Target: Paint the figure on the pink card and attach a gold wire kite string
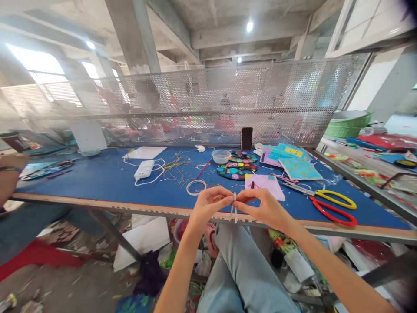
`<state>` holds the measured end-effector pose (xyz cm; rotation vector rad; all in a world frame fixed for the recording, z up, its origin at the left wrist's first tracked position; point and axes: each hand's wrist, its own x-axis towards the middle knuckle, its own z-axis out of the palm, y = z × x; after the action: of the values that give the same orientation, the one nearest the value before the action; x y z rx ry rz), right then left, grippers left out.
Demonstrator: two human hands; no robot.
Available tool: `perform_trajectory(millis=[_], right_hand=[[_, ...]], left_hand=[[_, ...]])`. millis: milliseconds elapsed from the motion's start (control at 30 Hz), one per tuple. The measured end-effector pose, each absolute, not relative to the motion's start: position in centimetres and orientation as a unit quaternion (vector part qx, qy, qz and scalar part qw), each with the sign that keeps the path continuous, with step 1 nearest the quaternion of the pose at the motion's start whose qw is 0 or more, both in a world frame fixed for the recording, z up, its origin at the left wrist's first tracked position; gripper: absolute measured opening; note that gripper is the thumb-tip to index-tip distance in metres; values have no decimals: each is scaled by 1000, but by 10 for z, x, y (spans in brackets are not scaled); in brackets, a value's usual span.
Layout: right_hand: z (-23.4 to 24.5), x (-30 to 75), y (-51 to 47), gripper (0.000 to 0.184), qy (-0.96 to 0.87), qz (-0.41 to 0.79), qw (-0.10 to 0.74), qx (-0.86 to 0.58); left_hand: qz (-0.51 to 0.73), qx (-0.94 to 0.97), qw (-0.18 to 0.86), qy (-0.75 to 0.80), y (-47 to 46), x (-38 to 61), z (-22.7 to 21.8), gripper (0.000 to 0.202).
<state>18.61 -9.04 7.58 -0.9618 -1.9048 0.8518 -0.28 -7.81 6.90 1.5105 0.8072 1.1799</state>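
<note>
Just over the table's front edge, my left hand (211,203) and my right hand (262,208) meet fingertip to fingertip. Both pinch a narrow white strip (235,214), whose loose end hangs down below the fingers. Beside it hangs a thin yellowish stem (231,212); the fingers partly hide where the two join. A white ring-shaped roll (196,187) lies beyond my left hand. Near my right hand is a pink sheet (269,186) with a small dark object on it.
Scissors with red and yellow handles (332,204) lie at right. Farther back are paint palettes (233,173), a clear bowl (220,156), a white power strip (143,170), yellowish stems (177,164), painted cards (301,168) and an upright phone (246,138). Another person's arm (11,174) is at left.
</note>
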Motion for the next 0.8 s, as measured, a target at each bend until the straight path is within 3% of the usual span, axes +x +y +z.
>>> perform_trajectory(millis=[267, 533, 800], right_hand=[[78, 184, -90, 17, -772, 333, 384, -383], [74, 184, -88, 19, -767, 269, 432, -390], [70, 189, -93, 15, -767, 265, 425, -401]], left_hand=[[455, 662, 499, 327, -75, -13, 73, 27], [562, 581, 495, 317, -75, -3, 68, 24], [593, 543, 508, 309, -80, 2, 67, 22]])
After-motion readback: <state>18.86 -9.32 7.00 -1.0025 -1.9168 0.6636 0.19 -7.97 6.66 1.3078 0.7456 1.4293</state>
